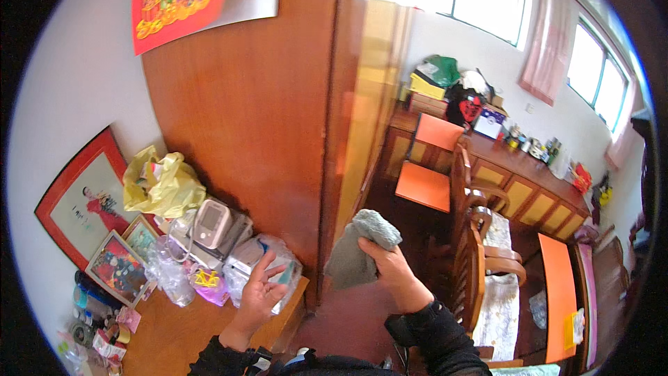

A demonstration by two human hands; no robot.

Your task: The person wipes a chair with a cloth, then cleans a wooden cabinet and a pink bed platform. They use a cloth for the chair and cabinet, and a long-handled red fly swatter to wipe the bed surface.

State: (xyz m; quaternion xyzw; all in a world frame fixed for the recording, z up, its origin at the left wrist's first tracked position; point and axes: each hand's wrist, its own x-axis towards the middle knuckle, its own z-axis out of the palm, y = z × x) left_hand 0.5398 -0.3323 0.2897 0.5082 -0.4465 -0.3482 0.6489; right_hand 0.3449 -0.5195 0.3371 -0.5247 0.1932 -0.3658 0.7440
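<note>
My right hand (391,266) grips a folded grey-green cloth (355,256), its thumb pressed over the bunched top edge. Part of the cloth hangs down to the left of the fingers. My left hand (261,282) is empty, fingers spread, in front of the wooden cabinet top (172,339). Behind that hand, a plastic-wrapped box (287,263) rests near the cabinet's right edge. A blood pressure monitor (212,223) stands further back, next to a yellow plastic bag (167,188).
A tall wooden wardrobe (250,99) rises behind the cabinet. Framed pictures (119,266) lean at the left wall, near small bottles and tape. To the right are an orange folding chair (425,185), wooden armchairs (469,271) and a long sideboard (501,167) with bags and bottles.
</note>
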